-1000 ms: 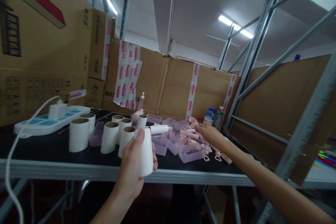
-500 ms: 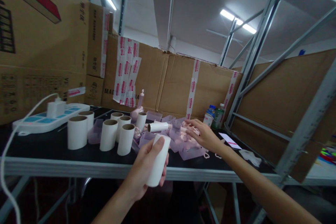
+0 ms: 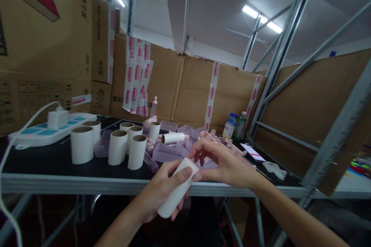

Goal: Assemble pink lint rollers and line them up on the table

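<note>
A: What has the left hand point(image 3: 162, 191) got?

B: A white roll point(image 3: 178, 187). The fingers are wrapped round its lower half, thumb lying along the side. The roll tilts, top end up and to the right, and it sits in the air just in front of the bench point(image 3: 87, 183) edge, not on it.

A: And the right hand point(image 3: 223, 164)?

B: It is at the roll's top end, fingertips point(image 3: 197, 176) touching the rim. The fingers are bent and close together; whether they pinch something small there I cannot tell.

A: What lies behind them on the bench?

B: A group of standing rolls point(image 3: 117, 146) left of centre, open ends up, and one roll lying on its side point(image 3: 173, 138) further back. To the right of those, a heap of pale purple trays point(image 3: 169, 152) with pink parts point(image 3: 228, 144) among them.

A: Anything else?

B: A white power strip point(image 3: 49, 131) with blue patches at the far left, a charger plugged in and a white cable point(image 3: 11, 150) hanging off the edge. Two bottles point(image 3: 235, 125) stand at the back near the metal rack point(image 3: 278, 65). A slip of paper point(image 3: 253, 152) lies on the right. Cardboard boxes point(image 3: 179, 88) with pink tape wall off the back and left.
</note>
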`<state>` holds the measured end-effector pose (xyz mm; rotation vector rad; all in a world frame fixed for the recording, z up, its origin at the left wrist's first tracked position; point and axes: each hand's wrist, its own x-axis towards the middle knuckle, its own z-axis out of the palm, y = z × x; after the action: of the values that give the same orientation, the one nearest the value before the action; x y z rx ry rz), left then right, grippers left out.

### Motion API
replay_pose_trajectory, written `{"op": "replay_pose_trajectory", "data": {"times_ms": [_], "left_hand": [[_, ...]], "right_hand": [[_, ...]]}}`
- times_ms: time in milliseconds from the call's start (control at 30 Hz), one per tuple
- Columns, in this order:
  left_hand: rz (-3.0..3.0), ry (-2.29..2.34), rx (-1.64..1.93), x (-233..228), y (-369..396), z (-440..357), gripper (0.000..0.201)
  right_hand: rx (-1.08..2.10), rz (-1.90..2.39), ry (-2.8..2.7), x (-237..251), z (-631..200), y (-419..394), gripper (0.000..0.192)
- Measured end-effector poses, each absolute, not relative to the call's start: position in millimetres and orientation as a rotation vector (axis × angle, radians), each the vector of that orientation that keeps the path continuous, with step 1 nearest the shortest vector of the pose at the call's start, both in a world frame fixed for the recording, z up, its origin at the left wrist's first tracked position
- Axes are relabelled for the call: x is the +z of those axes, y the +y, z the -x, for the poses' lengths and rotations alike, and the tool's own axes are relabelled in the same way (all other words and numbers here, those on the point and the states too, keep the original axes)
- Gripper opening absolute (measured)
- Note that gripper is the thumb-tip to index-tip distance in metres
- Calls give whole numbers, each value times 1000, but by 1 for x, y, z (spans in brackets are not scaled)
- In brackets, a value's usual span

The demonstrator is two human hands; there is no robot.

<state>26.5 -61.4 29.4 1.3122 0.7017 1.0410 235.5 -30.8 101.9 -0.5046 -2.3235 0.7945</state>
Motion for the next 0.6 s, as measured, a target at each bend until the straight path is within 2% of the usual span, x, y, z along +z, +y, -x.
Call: {"op": "replay_pose_trajectory", "data": {"times_ms": [367, 500, 600], "left_hand": [[-1406, 768, 889, 29, -61, -25, 72], [-1380, 797, 935, 27, -59, -27, 69], [-1351, 812, 936, 25, -55, -27, 66]], "right_hand": [[946, 533, -2438, 103, -239, -22, 46], [976, 453, -2436, 99, -240, -16, 28], [1023, 490, -2391, 94, -238, -14, 31]]}}
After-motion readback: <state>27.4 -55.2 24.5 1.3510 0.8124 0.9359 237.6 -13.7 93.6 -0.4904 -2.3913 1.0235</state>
